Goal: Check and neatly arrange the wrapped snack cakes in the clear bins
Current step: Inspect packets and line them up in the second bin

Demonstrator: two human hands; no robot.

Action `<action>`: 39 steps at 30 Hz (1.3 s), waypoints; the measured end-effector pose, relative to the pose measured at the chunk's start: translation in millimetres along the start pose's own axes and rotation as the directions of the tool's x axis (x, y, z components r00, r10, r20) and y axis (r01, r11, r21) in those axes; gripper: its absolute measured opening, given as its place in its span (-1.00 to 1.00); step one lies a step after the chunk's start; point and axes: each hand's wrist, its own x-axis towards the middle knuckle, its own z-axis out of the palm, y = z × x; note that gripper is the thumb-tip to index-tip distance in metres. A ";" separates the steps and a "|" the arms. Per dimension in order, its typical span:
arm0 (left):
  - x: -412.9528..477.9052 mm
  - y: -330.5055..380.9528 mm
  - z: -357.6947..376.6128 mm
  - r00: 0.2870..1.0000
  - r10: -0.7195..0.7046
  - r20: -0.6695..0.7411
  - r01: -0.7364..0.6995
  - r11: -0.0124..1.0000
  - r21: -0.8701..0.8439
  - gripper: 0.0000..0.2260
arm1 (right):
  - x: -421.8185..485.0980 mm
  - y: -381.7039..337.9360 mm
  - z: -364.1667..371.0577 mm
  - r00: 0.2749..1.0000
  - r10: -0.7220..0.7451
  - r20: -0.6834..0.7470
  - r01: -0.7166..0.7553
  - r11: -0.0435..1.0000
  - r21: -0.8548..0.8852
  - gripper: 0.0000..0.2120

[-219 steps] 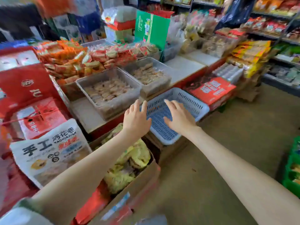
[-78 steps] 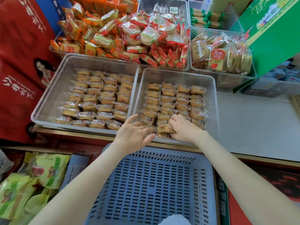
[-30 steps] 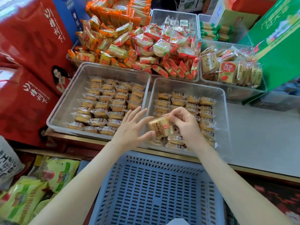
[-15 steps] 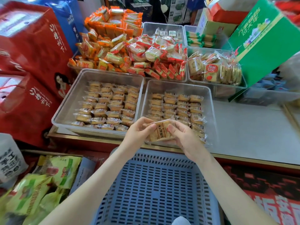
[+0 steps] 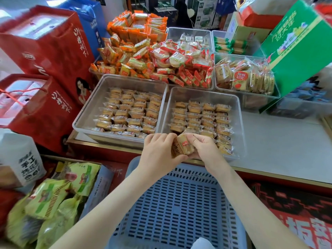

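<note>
Two clear bins stand side by side on the counter: the left bin [image 5: 86,114] and the right bin [image 5: 239,126], each lined with rows of wrapped snack cakes [image 5: 129,114]. Just over the right bin's near edge, both hands hold one wrapped cake [image 5: 181,147]. My left hand [image 5: 159,151] grips its left side with curled fingers. My right hand [image 5: 203,147] pinches its right side. The cake is tilted, its printed wrapper facing up.
A blue slotted basket [image 5: 172,212] sits below my arms. Behind the bins lie piles of orange and red snack packs [image 5: 152,56] and more clear bins [image 5: 248,81]. Red gift boxes [image 5: 45,51] stand left, a green carton [image 5: 296,45] right, green bags [image 5: 53,198] low left.
My hands picked one cake out of the right bin, raised it and now hold it together; in the last half second it turned more upright between my fingers.
</note>
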 end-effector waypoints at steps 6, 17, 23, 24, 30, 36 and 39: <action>15.7 0.0 -8.6 0.829 -0.420 0.369 0.551 0.509 -0.661 -0.67 | -5.7 3.2 -4.0 0.957 -0.120 0.265 0.116 0.993 0.030 -0.57; 29.4 -8.6 -4.0 0.764 -0.277 0.583 0.579 -0.105 -0.809 -0.69 | 14.4 20.1 1.8 0.917 -0.334 0.219 0.399 0.746 -0.533 -0.29; 37.6 -20.7 1.3 0.791 -0.292 0.538 0.526 -0.124 -0.841 -0.67 | 19.7 17.9 -1.1 0.963 -0.183 0.199 0.214 0.966 -0.148 -0.34; 38.7 -23.6 2.7 0.801 -0.274 0.532 0.504 -0.171 -0.847 -0.68 | 22.1 17.5 -2.7 0.974 -0.150 0.168 0.168 0.981 -0.095 -0.40; 45.2 -35.6 9.8 0.857 -0.194 0.476 0.403 -0.321 -0.857 -0.64 | 38.4 19.9 -6.3 0.997 -0.036 0.073 0.033 0.998 0.046 -0.72; 61.0 -53.4 6.7 0.834 -0.339 0.435 0.478 0.053 -0.876 -0.90 | 55.8 20.5 -16.2 0.999 -0.027 -0.046 0.030 0.997 0.066 -0.74; 65.1 -64.8 7.1 0.841 -0.341 0.419 0.501 0.201 -0.842 -0.91 | 63.3 18.3 -20.0 0.995 -0.063 -0.077 0.064 0.998 0.011 -0.70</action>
